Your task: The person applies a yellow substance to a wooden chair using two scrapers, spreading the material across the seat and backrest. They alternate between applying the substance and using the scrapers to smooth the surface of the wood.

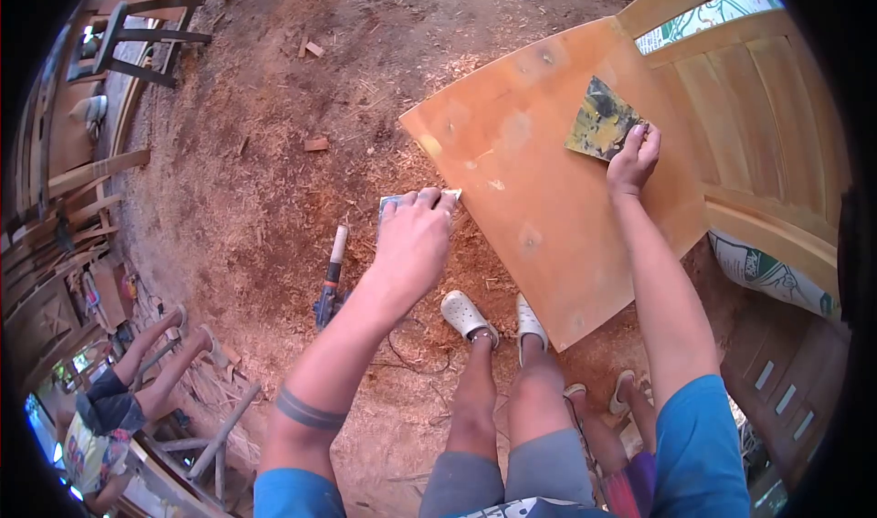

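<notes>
An orange-brown wooden panel [548,180] stands tilted in front of me, its lower corner near my feet. My left hand [413,235] presses a small piece of sandpaper [449,194] against the panel's left edge. My right hand [634,160] rests on the panel's face, its fingertips on the corner of a stained, dark yellow sheet of sandpaper [599,120] lying flat there. Pale filler spots dot the panel.
The ground is covered in sawdust and wood chips [274,153]. A power tool with a cord [331,285] lies by my left foot. A wooden door [767,134] leans behind the panel. Another person [119,399] sits at lower left; another's sandalled feet [621,390] show near mine. Furniture frames [137,34] stand at top left.
</notes>
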### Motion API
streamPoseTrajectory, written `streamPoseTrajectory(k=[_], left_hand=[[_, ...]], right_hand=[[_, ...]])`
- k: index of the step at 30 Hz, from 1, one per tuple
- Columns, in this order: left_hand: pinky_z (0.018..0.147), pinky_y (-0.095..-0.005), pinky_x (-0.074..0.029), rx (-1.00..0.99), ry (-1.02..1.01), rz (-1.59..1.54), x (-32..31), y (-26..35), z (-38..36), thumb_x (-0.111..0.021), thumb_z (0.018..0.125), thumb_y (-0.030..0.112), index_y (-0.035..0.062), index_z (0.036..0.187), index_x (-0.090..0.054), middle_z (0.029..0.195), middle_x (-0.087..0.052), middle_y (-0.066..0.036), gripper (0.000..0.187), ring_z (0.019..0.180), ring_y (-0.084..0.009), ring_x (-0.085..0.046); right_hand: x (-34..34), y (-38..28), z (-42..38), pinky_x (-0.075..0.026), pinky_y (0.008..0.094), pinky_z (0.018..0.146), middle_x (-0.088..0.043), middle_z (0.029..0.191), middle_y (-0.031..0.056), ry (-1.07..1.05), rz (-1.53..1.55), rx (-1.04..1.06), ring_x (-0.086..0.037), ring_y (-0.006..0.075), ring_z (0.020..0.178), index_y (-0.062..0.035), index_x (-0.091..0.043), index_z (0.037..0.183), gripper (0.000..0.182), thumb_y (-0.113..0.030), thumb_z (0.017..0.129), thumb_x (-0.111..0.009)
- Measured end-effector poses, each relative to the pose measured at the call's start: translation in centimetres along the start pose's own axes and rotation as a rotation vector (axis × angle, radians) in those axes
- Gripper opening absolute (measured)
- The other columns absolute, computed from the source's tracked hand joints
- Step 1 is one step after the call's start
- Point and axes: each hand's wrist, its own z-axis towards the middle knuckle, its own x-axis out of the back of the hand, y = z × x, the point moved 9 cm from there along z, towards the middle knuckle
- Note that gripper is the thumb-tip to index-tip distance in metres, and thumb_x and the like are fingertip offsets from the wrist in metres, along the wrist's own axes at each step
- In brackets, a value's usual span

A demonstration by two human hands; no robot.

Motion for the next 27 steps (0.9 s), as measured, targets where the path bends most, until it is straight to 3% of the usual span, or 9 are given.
streamPoseTrajectory(k=[2, 3, 6, 9, 12, 14, 16, 22, 27], left_hand=[[0.094, -0.045, -0.048, -0.043, 0.254, 0.111, 3.8, -0.1, 1.1, -0.047, 0.078, -0.014, -0.0063, 0.117, -0.062, 0.117, -0.063, -0.024, 0.042, 0.105, -0.0357, -0.062], [0.099, -0.0438, -0.046, 0.003, 0.321, 0.087, 4.8, -1.2, 2.3, -0.048, 0.079, -0.014, -0.0044, 0.121, -0.06, 0.122, -0.061, -0.022, 0.045, 0.112, -0.0359, -0.059], [0.106, -0.041, -0.039, 0.01, 0.357, 0.328, 3.7, -3.2, 5.1, -0.051, 0.079, -0.011, -0.002, 0.126, -0.057, 0.126, -0.057, -0.018, 0.049, 0.122, -0.033, -0.051], [0.105, -0.0415, -0.04, -0.039, 0.424, 0.355, 1.0, -2.5, 2.7, -0.052, 0.078, -0.011, 0.0019, 0.123, -0.061, 0.126, -0.058, -0.016, 0.047, 0.122, -0.0316, -0.052], [0.105, -0.0414, -0.041, -0.037, 0.095, 0.146, 0.7, -1.3, 0.6, -0.052, 0.079, -0.01, 0.0068, 0.12, -0.065, 0.123, -0.061, -0.014, 0.046, 0.121, -0.0303, -0.054], [0.105, -0.0405, -0.043, -0.009, 0.245, 0.147, 3.7, -1.7, 2.1, -0.052, 0.081, -0.011, 0.0119, 0.117, -0.069, 0.115, -0.067, -0.012, 0.046, 0.112, -0.0275, -0.06], [0.101, -0.0384, -0.046, -0.162, 0.297, 0.353, 6.5, -1.1, 5.5, -0.052, 0.084, -0.006, 0.0125, 0.115, -0.069, 0.116, -0.066, -0.009, 0.041, 0.111, -0.0252, -0.06], [0.096, -0.0353, -0.047, -0.158, -0.04, 0.267, 5.6, -2.5, 10.4, -0.049, 0.089, 0.004, 0.0148, 0.115, -0.069, 0.12, -0.065, -0.005, 0.035, 0.112, -0.0224, -0.06], [0.103, -0.0387, -0.044, -0.081, -0.224, 0.222, 1.9, -2.1, 4.3, -0.049, 0.081, -0.011, 0.0126, 0.122, -0.065, 0.127, -0.061, -0.011, 0.05, 0.12, -0.0277, -0.056]], right_hand=[[-0.3, -0.4, 0.3, -0.046, 0.0363, 0.071, -0.06, 0.082, 0.0119, 0.016, 0.048, 0.02, -0.057, 0.0225, 0.075, 0.0015, -0.054, 0.099, 0.027, -0.024, 0.096, -0.047], [-0.3, -0.4, 0.2, -0.046, 0.0366, 0.07, -0.06, 0.082, 0.0122, 0.006, 0.035, 0.012, -0.057, 0.0237, 0.074, 0.0014, -0.054, 0.099, 0.028, -0.025, 0.097, -0.047], [-0.4, -0.4, 0.1, -0.046, 0.0365, 0.069, -0.06, 0.082, 0.0125, 0.009, 0.048, -0.009, -0.058, 0.0243, 0.074, 0.0016, -0.053, 0.099, 0.028, -0.025, 0.097, -0.047], [-0.6, -0.6, 0.0, -0.045, 0.0373, 0.067, -0.059, 0.081, 0.0134, -0.013, 0.015, 0.013, -0.057, 0.0252, 0.073, 0.0023, -0.053, 0.099, 0.029, -0.025, 0.097, -0.046], [-0.7, -1.0, 0.2, -0.046, 0.039, 0.068, -0.06, 0.082, 0.0155, -0.018, 0.023, 0.017, -0.057, 0.0281, 0.073, 0.0028, -0.051, 0.101, 0.03, -0.026, 0.098, -0.045], [-0.6, -0.4, -0.1, -0.046, 0.0399, 0.069, -0.06, 0.083, 0.0166, -0.049, 0.037, -0.042, -0.058, 0.0295, 0.074, 0.0029, -0.051, 0.102, 0.03, -0.026, 0.098, -0.045], [-0.7, -0.3, 0.1, -0.046, 0.0401, 0.069, -0.061, 0.084, 0.0173, -0.051, 0.027, -0.017, -0.059, 0.0304, 0.075, 0.0027, -0.051, 0.104, 0.031, -0.028, 0.098, -0.044], [-0.9, -0.7, -0.1, -0.044, 0.0375, 0.075, -0.057, 0.088, 0.014, -0.117, 0.066, -0.088, -0.054, 0.0252, 0.08, 0.0037, -0.051, 0.102, 0.031, -0.027, 0.099, -0.044], [-0.8, -0.8, -0.3, -0.044, 0.0375, 0.074, -0.057, 0.088, 0.0141, -0.127, 0.046, -0.115, -0.055, 0.025, 0.08, 0.0042, -0.051, 0.103, 0.032, -0.027, 0.099, -0.043]])
